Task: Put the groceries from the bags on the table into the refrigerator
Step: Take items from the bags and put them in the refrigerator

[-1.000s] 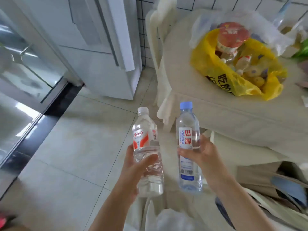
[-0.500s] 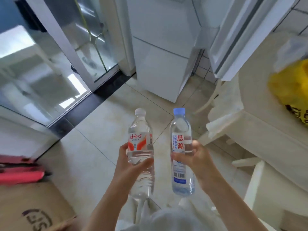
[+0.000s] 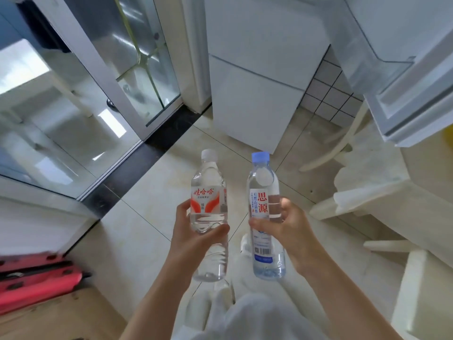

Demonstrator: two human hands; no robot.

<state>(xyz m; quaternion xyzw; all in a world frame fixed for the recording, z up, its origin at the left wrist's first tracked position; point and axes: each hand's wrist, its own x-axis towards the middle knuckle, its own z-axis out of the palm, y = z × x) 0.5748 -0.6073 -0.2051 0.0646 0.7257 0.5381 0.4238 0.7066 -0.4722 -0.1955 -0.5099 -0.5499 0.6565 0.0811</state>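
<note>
My left hand (image 3: 193,239) grips a clear water bottle with a white cap and a red-and-white label (image 3: 208,200), held upright. My right hand (image 3: 286,229) grips a second water bottle with a blue cap and a white label with red characters (image 3: 263,192), also upright. The two bottles stand side by side in front of me, a small gap between them. Straight ahead stands the white refrigerator (image 3: 259,77); its open door (image 3: 402,77), with a clear door shelf, reaches in from the upper right. A sliver of the yellow bag (image 3: 448,138) shows at the right edge.
A glass sliding door with a white frame (image 3: 103,69) fills the left. The cloth-covered table (image 3: 426,192) and white chair parts (image 3: 343,148) stand at the right. A red case (image 3: 36,278) and a cardboard box (image 3: 61,312) lie at the lower left on the tiled floor.
The view has swung left from the table towards the refrigerator; the yellow bag has nearly left the frame. Both hands keep holding their bottles in the same way.
</note>
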